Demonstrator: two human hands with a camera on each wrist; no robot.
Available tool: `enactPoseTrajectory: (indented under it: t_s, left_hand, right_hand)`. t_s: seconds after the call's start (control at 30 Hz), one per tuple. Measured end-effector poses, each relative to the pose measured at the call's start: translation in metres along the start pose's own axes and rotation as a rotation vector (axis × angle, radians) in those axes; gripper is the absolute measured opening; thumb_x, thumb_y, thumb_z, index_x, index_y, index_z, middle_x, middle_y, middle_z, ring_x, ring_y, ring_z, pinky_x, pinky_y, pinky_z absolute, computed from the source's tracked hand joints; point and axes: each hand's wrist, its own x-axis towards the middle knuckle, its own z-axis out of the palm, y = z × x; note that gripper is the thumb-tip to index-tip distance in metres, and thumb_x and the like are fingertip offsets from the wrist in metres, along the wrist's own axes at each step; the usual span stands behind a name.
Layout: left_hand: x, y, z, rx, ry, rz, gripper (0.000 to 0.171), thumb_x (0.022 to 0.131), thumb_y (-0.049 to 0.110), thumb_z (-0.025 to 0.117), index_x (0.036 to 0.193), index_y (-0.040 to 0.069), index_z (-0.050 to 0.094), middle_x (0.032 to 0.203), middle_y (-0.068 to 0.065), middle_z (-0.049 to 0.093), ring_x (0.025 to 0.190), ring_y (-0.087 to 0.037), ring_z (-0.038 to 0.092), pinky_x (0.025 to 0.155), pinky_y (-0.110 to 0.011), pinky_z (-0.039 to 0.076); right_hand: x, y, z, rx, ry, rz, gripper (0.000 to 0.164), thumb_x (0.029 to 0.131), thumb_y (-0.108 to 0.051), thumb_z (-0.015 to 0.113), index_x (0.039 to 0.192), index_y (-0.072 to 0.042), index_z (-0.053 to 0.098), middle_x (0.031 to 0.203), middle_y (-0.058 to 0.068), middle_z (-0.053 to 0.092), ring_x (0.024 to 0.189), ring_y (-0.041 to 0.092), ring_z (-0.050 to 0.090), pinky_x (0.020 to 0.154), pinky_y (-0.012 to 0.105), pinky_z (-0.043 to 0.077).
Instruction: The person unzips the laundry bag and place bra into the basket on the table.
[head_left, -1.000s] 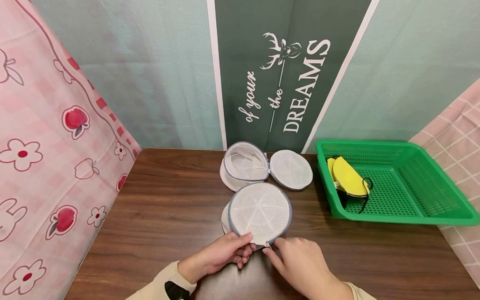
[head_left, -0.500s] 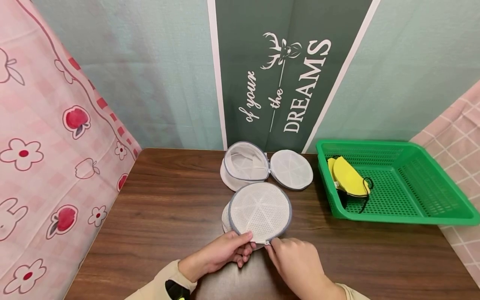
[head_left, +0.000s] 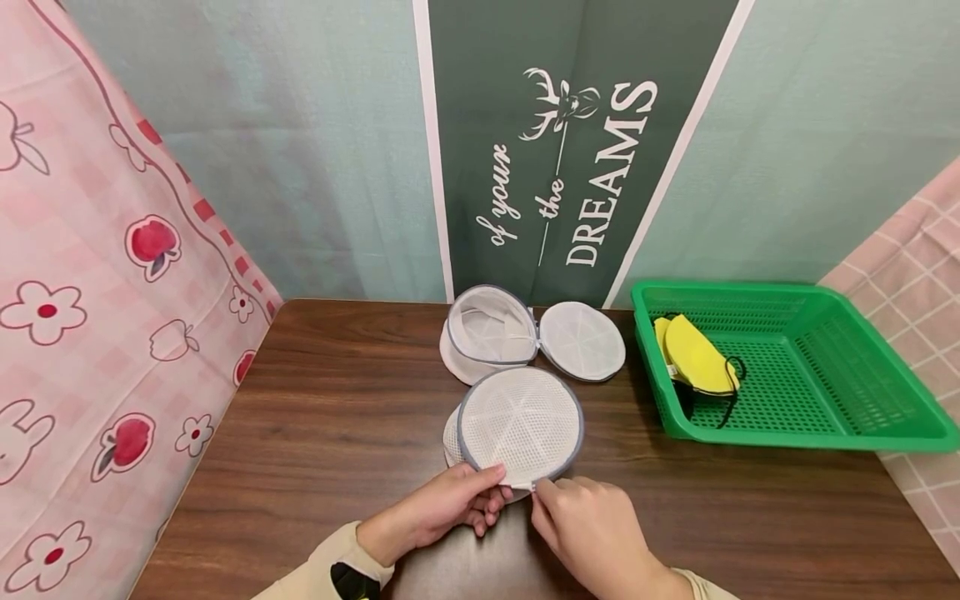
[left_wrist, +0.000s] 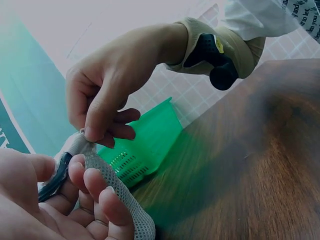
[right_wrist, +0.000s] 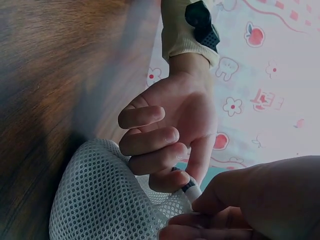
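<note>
Moved: right grip's thumb has closed toward its forefinger since a second ago.
Right grip: knuckles up, pinching the zipper end of the mesh bag.
Left grip: palm half upturned, pinching the bag's edge, thumb above.
Bag: middle of the table, underside hidden.
Unclear: zipper pull, behind right fingertips.

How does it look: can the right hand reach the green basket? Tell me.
Probably yes: only tabletop shows between the right hand and the green basket, though that hand pinches the mesh bag.
</note>
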Motion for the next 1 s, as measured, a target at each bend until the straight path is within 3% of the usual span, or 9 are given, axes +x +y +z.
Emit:
enactPoseTrajectory:
  t_s: [0.1, 0.37, 0.73, 1.0]
  left_hand:
    - [-0.0002, 0.0002, 0.0012, 0.01, 0.022, 0.01, 0.036, 0.105, 0.029, 0.051, 0.093, -0.003, 0.063, 0.07, 0.006, 0.053, 0.061, -0.003, 0.052, 0.053, -0.017, 0.045]
    - [0.0001, -0.0006, 0.0031, 0.04, 0.027, 0.021, 0.031, 0.104, 0.023, 0.056, 0.076, 0.009, 0.057, 0.07, 0.005, 0.053, 0.058, -0.003, 0.049, 0.053, -0.016, 0.045]
    - [-0.0003, 0.0003, 0.0051, 0.031, 0.036, 0.079, 0.03, 0.104, 0.018, 0.055, 0.076, 0.007, 0.057, 0.068, 0.004, 0.054, 0.058, -0.004, 0.049, 0.054, -0.016, 0.045]
    - [0.0018, -0.0014, 0.0053, 0.043, 0.048, 0.079, 0.032, 0.102, 0.018, 0.057, 0.072, 0.007, 0.057, 0.067, 0.006, 0.054, 0.057, -0.003, 0.049, 0.054, -0.016, 0.045]
  right_hand:
    - [0.0007, 0.0006, -0.0004, 0.017, 0.012, -0.004, 0.037, 0.073, -0.017, 0.074, 0.06, -0.023, 0.04, 0.052, -0.014, 0.031, 0.044, 0.004, 0.036, 0.039, 0.022, 0.023]
    - [0.0021, 0.0018, -0.0002, 0.084, -0.006, 0.006, 0.038, 0.07, -0.014, 0.072, 0.058, -0.025, 0.038, 0.051, -0.016, 0.028, 0.045, 0.0, 0.03, 0.04, 0.021, 0.023]
    - [0.0043, 0.0057, 0.0025, 0.102, 0.041, -0.071, 0.034, 0.069, -0.015, 0.068, 0.058, -0.023, 0.037, 0.051, -0.015, 0.029, 0.044, 0.002, 0.029, 0.041, 0.02, 0.019]
    - [0.0059, 0.0086, 0.003, 0.109, 0.087, -0.107, 0.033, 0.067, -0.015, 0.066, 0.058, -0.024, 0.036, 0.052, -0.015, 0.028, 0.044, 0.003, 0.031, 0.042, 0.021, 0.02]
